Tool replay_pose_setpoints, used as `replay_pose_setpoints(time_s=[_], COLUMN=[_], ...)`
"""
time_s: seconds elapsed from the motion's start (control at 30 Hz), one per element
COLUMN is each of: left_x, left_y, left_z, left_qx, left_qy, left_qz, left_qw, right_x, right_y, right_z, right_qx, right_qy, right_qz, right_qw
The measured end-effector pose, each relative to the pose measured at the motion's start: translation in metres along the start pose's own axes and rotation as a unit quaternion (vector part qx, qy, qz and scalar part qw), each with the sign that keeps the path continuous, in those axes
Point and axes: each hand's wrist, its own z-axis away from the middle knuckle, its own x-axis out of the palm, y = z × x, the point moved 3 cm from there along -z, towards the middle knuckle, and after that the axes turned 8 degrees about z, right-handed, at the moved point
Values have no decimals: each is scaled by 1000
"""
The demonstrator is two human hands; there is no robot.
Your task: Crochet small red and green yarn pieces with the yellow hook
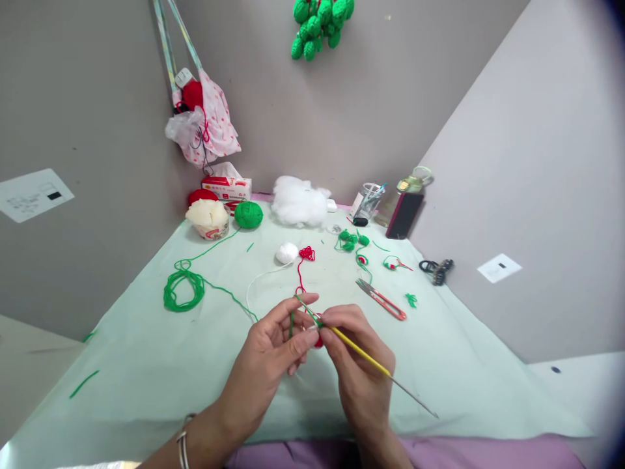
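Observation:
My right hand [359,355] grips a crochet hook [361,352] by its yellow handle, with the bare metal end slanting down to the right. My left hand [276,355] pinches a small crochet piece [319,340] in red, white and green, mostly hidden by the fingers. Green yarn [291,324] runs over the left index finger to the hook's tip, where both hands nearly meet. That green strand leads back to a loose coil [183,290] on the left and a green yarn ball [249,214]. A small white yarn ball [287,253] and a red yarn tangle [307,253] lie beyond the hands.
Orange-handled thread snips [388,304] lie right of my hands. Behind stand white stuffing [300,202], a clear cup [368,202], a phone [405,215] against a bottle, and a paper tub [209,220]. Small green crochet pieces [349,241] sit at the back right. Walls enclose the table.

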Motion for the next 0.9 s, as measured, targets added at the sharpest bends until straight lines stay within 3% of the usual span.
replay_pose_setpoints(time_s=[0.2,0.57,0.73,0.9], left_x=[-3,-6,-8,-10], left_y=[3,6,8,7], left_z=[-1,0,-1,0], left_qx=[-43,-29,-16,10], left_qy=[-1,-13,-13,-16], left_qz=[44,47,26,-2], left_qw=[998,998,999,1000], right_x=[2,1,-1,-8], right_y=[10,18,14,9], right_z=[-1,-9,-7,-1], right_qx=[-5,93,60,-5], right_qy=[-32,-51,-61,-64], right_qz=[-61,-211,-185,-82], right_qw=[998,972,979,995])
